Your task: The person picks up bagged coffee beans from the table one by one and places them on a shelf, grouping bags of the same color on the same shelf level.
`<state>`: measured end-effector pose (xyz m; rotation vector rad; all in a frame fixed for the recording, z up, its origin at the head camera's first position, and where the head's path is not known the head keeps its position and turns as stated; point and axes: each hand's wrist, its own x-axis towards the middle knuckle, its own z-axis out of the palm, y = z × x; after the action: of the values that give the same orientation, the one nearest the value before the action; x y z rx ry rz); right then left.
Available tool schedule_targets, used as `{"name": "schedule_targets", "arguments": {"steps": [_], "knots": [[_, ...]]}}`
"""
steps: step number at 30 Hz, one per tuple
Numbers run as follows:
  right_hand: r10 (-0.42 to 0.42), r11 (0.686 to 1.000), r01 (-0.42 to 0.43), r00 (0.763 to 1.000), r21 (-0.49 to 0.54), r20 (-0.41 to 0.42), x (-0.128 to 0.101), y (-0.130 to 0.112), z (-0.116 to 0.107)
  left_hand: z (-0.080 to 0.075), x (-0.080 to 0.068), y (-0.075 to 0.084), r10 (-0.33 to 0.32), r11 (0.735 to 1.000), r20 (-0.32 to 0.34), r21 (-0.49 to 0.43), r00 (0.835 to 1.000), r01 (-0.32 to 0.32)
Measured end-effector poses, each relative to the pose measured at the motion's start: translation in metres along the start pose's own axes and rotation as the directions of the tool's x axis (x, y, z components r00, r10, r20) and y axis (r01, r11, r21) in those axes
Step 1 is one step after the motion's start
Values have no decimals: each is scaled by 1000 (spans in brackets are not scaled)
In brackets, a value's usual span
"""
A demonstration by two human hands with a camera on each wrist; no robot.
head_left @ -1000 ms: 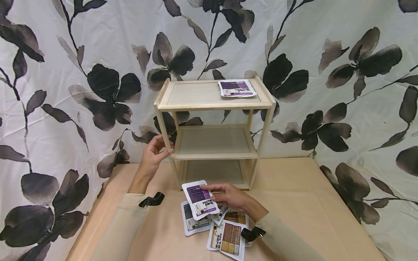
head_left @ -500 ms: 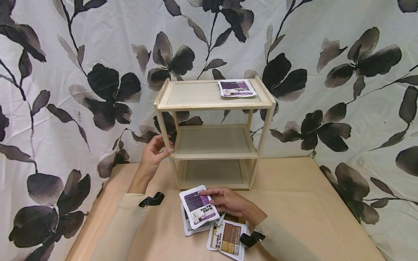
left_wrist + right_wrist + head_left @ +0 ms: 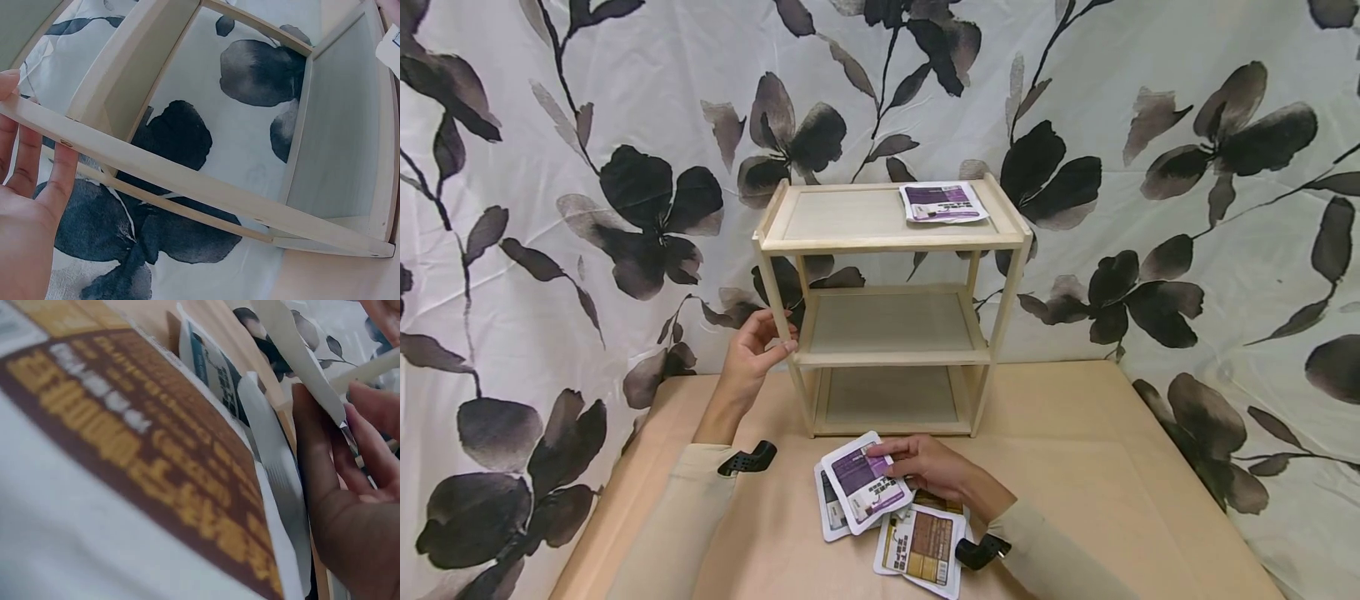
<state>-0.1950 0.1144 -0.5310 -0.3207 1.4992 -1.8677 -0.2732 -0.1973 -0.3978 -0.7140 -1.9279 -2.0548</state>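
So far: one purple packet (image 3: 943,202) lies flat on the top tier of the wooden shelf rack (image 3: 891,243), at its right rear corner; judged from this, the stocking of the rack has only begun.
Middle and bottom tiers: both show bare boards.
Right hand (image 3: 928,463): fingers and thumb pinch a second purple-and-white packet (image 3: 866,482) by its right edge, lifted a little and tilted above the pile, in front of the rack's foot.
Left hand (image 3: 752,358): fingers loosely bent around the rack's front-left post at the height of the middle tier, steadying it; the left wrist view shows the fingertips (image 3: 65,164) lying against the post.
Left on the bench (image 3: 1075,467): a brown-and-orange packet (image 3: 921,546) nearest the person, a grey-blue packet (image 3: 829,507) partly under the held one, and at least one more tucked beneath; the exact count cannot be told.
Judgement: early stage, with most packets not yet on the rack.
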Motion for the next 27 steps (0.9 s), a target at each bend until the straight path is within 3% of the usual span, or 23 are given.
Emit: {"name": "schedule_targets", "arguments": {"steps": [7,13,27], "knots": [[-19,997,11,994,-75,-109,1,1,8,0,1,0,-2,1000,-5,-5,1000,2],[-14,998,8,994,-58,-105,-2,-3,7,-1,1,0,0,1000,1,-23,1000,0],[-93,979,78,993,-188,-73,-17,-38,5,-1,2,0,-1,1000,4,-22,1000,1]]}}
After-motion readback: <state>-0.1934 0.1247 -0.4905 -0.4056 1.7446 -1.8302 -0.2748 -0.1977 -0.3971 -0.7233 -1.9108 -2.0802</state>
